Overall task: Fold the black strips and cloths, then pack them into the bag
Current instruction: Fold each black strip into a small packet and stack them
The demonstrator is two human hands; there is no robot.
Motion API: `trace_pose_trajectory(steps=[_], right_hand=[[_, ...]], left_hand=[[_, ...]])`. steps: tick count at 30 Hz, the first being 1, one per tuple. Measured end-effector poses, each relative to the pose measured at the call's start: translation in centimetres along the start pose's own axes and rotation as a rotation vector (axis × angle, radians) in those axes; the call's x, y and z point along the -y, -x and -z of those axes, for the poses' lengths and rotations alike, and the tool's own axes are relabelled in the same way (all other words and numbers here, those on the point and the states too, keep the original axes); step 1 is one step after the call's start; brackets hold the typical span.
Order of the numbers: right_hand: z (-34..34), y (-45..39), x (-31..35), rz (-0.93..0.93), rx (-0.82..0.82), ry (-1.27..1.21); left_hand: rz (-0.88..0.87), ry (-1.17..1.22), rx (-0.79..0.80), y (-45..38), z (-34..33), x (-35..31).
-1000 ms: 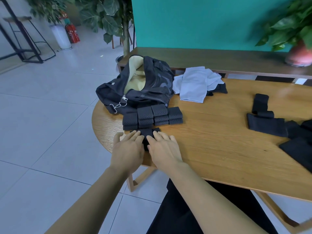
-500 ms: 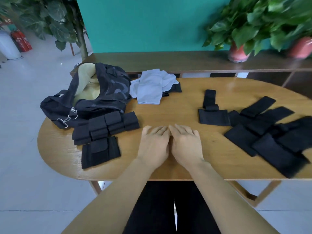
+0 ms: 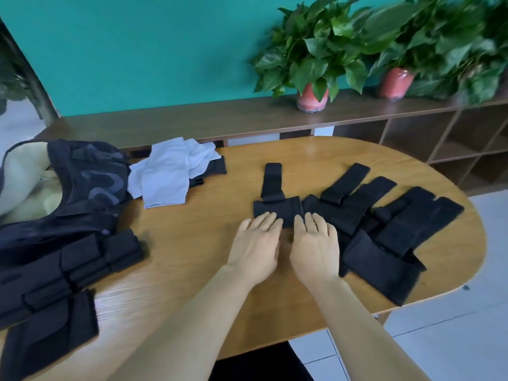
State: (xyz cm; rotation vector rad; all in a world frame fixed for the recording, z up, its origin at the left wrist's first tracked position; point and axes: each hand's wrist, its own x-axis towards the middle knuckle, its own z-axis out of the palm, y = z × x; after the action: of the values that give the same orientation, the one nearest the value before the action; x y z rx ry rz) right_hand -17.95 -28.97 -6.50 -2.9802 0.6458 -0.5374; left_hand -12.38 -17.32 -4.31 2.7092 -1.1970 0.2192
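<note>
My left hand (image 3: pixel 257 243) and my right hand (image 3: pixel 316 240) lie flat and open, side by side, on the wooden table (image 3: pixel 192 243). Their fingertips touch the near edge of a black strip (image 3: pixel 277 210) whose narrow end points away from me. More unfolded black strips (image 3: pixel 384 229) overlap in a heap to the right. Folded black strips (image 3: pixel 82 259) are stacked at the left, with one flat folded piece (image 3: pixel 52 334) nearer me. The black bag (image 3: pixel 82 188) sits open at the far left, showing its pale lining. Light blue cloths (image 3: pixel 170 171) lie crumpled beside it.
A long wooden shelf (image 3: pixel 220 119) runs behind the table against a teal wall, carrying two potted plants (image 3: pixel 313 67) in pink pots. Open cubbyholes sit at the right. Grey tiled floor shows to the right of the table's rounded end.
My view swung right from the folded stack by the bag. Both hands left the folded piece at the left, slid across the table, and now reach the nearest unfolded strip.
</note>
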Motion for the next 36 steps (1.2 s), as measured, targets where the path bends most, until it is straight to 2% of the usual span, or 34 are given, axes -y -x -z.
trace_pose_trajectory(steps=[3,5,7,10,14,18,21,25,27,30,36], right_hand=[[-0.3,-1.2,-0.6,-0.049,0.136,0.072],[-0.7,-1.3,-0.9,-0.076,0.156,0.068],[-1.2,-1.2,-1.3,-0.075,0.197,0.051],[-1.5,-1.1,-1.6,-0.044,0.17,0.06],[-0.7,-1.1,-1.7,0.01,0.251,0.109],[-0.3,-0.8,-1.5,0.027,0.225,0.136],[-0.1,-0.1,-0.4,0.086,0.098,0.028],[1.7,2.1,3.0,0.349,-0.125,-0.173],[2.4,3.3,4.9,0.52,-0.152,-0.239],[1.8,4.5,6.8,0.71,-0.013,-0.195],[0.9,2.1,7.8,0.707,0.268,-0.08]], left_hand=[[0.045,0.001,0.07,-1.7,-1.1,-0.1],[0.094,0.006,0.093,-2.2,-1.6,0.1],[0.116,-0.017,0.074,-2.1,-1.7,0.3],[0.136,-0.042,0.039,-1.1,-1.4,0.7],[0.172,-0.063,0.017,1.3,-0.7,1.2],[0.188,-0.082,0.004,4.9,-0.1,1.5],[0.203,-0.095,-0.006,7.1,0.6,1.7],[0.204,-0.103,-0.002,9.9,1.1,2.1],[0.204,-0.101,-0.056,10.9,0.8,2.6],[0.202,-0.116,-0.1,12.2,0.4,3.1],[0.181,-0.076,-0.121,13.4,0.0,3.8]])
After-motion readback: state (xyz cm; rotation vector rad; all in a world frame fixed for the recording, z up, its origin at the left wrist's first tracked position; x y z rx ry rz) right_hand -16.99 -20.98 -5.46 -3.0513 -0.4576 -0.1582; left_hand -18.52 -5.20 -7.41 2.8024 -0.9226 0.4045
